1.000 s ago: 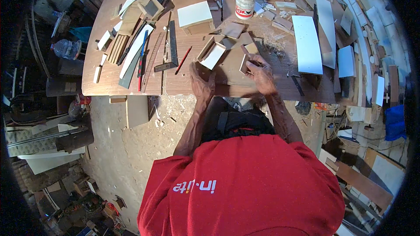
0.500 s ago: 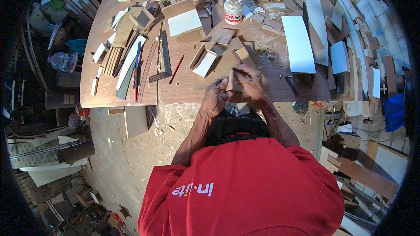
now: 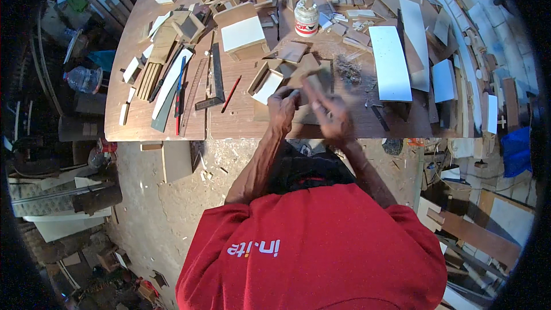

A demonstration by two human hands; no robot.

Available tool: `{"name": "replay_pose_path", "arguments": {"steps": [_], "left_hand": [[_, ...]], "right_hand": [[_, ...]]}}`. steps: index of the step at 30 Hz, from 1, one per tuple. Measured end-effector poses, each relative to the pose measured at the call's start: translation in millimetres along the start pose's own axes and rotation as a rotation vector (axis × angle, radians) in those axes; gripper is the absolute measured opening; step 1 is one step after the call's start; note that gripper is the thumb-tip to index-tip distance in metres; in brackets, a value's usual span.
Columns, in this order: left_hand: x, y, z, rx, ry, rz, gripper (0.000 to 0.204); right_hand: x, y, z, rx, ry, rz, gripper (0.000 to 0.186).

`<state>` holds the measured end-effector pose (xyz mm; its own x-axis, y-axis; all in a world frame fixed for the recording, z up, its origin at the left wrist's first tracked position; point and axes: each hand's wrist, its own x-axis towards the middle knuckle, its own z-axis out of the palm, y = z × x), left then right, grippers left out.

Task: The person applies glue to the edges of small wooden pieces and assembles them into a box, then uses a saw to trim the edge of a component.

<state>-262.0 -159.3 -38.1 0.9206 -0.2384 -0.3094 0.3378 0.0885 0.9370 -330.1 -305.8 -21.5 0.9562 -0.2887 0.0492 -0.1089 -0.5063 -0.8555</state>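
Note:
At the near edge of the table, my left hand point(image 3: 283, 107) is closed, its fingers curled inward; whatever they grip is hidden. Just right of it, my right hand point(image 3: 334, 117) is smeared by motion. It grips a blurred brown strip point(image 3: 311, 87), long and narrow, which slants up and away from the fingers. Beneath both hands lies a brown board point(image 3: 304, 116). A small open wooden box with a white base point(image 3: 267, 82) stands beyond my left hand, touching or close to that board.
A red pencil point(image 3: 231, 94), a black try square point(image 3: 216, 80) and a ruler lie to the left. Farther back stands a white jar point(image 3: 306, 18) with sticks in it. White panels point(image 3: 390, 63) are at the right, beside wood shavings point(image 3: 348, 70). Wood offcuts crowd the far side.
The small wooden piece between my hands is no longer visible. My hands have drawn slightly apart, and the right one now swings a brown strip, blurred.

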Motion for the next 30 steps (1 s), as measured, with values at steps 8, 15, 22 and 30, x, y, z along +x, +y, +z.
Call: {"name": "replay_pose_path", "arguments": {"steps": [8, 15, 22, 30], "left_hand": [[6, 10, 31, -0.071, -0.081, 0.071, 0.017], [31, 26, 30, -0.224, -0.011, 0.105, 0.011], [10, 51, 47, -0.079, -0.1, 0.104, 0.011], [-3, 47, 56, 0.07, -0.122, 0.251, 0.01]], "right_hand": [[-3, -14, -11, -0.08, 0.067, -0.12, 0.036], [-36, -19, -24, -0.285, 0.263, -0.287, 0.037], [-33, -25, -58, 0.32, 0.276, -0.074, 0.045], [-18, -30, -39, -0.254, 0.195, -0.262, 0.041]]}}
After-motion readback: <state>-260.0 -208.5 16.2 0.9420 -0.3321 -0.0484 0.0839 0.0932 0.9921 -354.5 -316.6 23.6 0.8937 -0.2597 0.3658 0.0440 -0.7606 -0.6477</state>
